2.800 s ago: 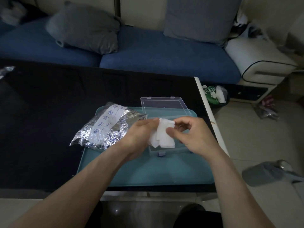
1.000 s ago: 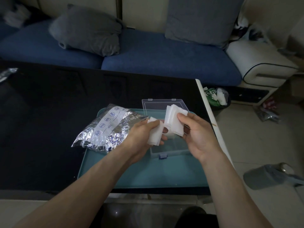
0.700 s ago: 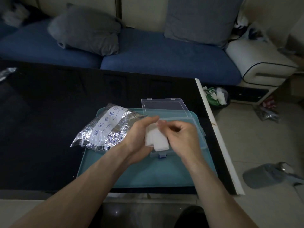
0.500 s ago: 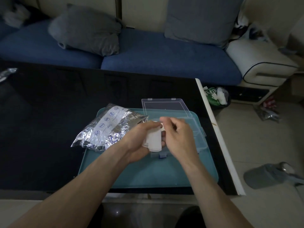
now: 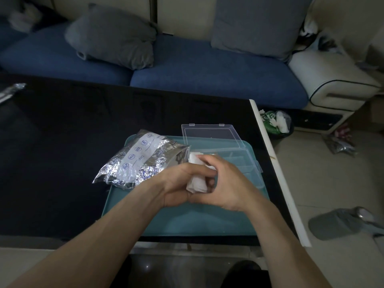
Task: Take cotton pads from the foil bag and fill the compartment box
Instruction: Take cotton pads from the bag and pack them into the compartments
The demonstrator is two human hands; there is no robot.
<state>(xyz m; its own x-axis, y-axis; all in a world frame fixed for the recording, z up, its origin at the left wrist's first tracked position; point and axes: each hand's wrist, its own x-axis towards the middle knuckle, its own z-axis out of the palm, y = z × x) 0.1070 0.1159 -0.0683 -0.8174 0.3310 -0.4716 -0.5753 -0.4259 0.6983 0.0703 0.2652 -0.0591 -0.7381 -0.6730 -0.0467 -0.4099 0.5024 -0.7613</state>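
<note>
A crinkled silver foil bag point(image 5: 141, 161) with a white label lies on the left part of a teal tray point(image 5: 199, 223). A clear compartment box point(image 5: 247, 167) stands on the tray's right part, its lid point(image 5: 209, 133) folded back flat. My left hand point(image 5: 178, 183) grips a stack of white cotton pads point(image 5: 196, 182) above the tray, just left of the box. My right hand point(image 5: 226, 183) is curled against the same stack from the right, its fingertips pinching the pads' top edge. Both hands hide the box's left compartments.
The tray rests on a black table point(image 5: 62, 152) whose white right edge point(image 5: 278, 173) runs close to the box. A blue sofa point(image 5: 187, 69) with grey cushions sits behind. A small bin point(image 5: 276, 123) and a slipper point(image 5: 340, 222) are on the floor at right.
My right hand brought its own pads down from above the box and closed in on the stack in my left hand; both hands now hold together lower over the tray.
</note>
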